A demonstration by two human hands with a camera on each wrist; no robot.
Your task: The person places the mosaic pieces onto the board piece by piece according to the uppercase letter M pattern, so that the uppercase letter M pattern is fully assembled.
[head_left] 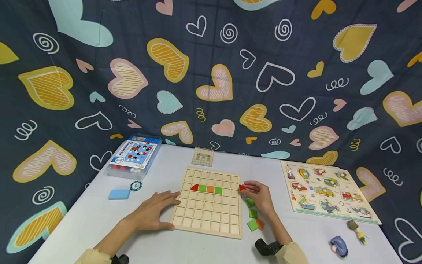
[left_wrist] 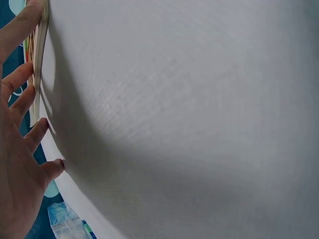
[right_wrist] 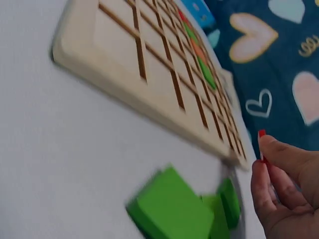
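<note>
A wooden grid board (head_left: 204,212) lies in the middle of the white table. In one of its upper rows sit a red quarter-round tile (head_left: 195,187), a green tile (head_left: 202,188), an orange tile (head_left: 210,189) and another green tile (head_left: 218,190), side by side. My right hand (head_left: 258,196) pinches a small red tile (head_left: 242,187) between thumb and fingertips at the board's right edge; the right wrist view shows it edge-on. My left hand (head_left: 153,212) rests at the board's left edge, fingers spread and touching the frame.
Loose green tiles (head_left: 252,213) and an orange tile (head_left: 260,224) lie right of the board. Behind it is a pattern card (head_left: 202,157). A boxed molecule set (head_left: 135,156), blue block (head_left: 119,194) and round chip (head_left: 136,186) stand left; a vehicle puzzle (head_left: 329,190) and small figures (head_left: 339,246) right.
</note>
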